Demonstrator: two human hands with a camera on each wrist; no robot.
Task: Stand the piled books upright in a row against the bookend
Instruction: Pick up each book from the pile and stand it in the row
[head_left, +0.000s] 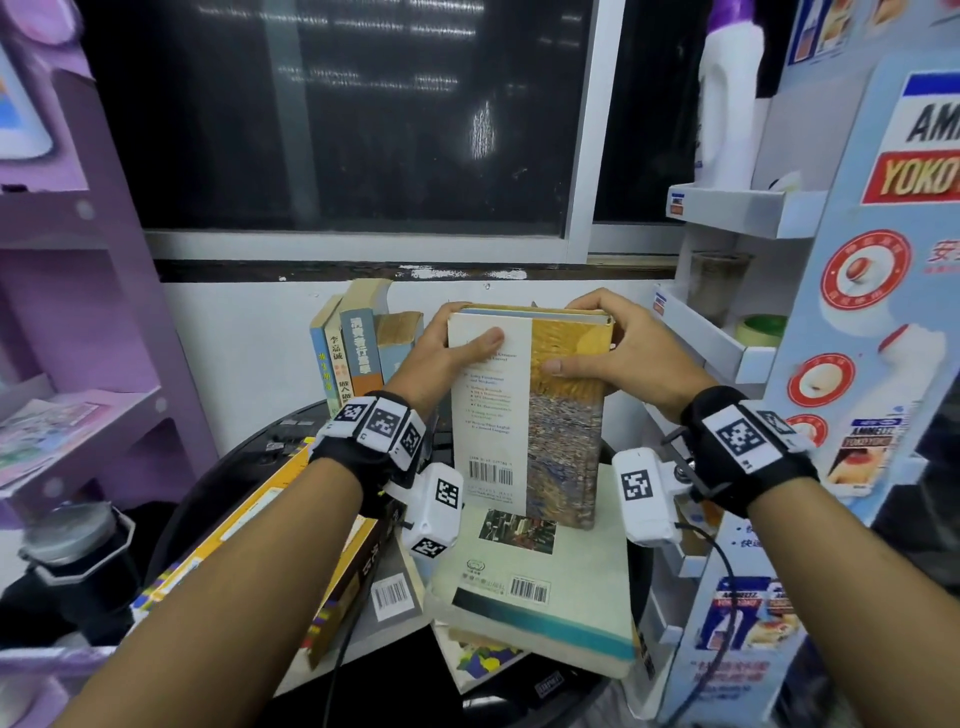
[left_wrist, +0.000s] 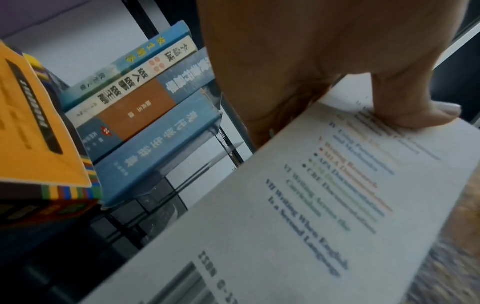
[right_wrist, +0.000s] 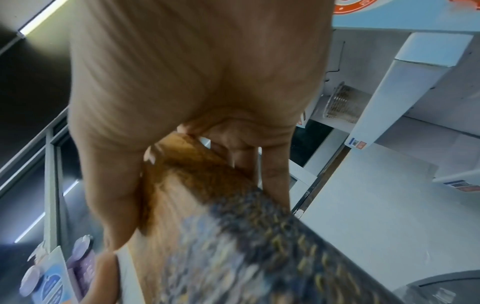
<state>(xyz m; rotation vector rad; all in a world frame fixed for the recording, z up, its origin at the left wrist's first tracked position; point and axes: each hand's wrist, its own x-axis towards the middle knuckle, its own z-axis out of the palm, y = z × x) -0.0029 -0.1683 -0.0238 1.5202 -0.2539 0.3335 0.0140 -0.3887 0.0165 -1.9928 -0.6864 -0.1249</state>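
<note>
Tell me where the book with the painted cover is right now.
In the head view the painted book stands centre, gripped at its top by the left hand and right hand, its foot on a flat pale book, right of the upright row.

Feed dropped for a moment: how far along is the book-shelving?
Done: four books stand upright by the wall. In hand: the left hand and right hand grip the painted-cover book, upright. Left: the pale green book and the yellow book lie flat.
</note>
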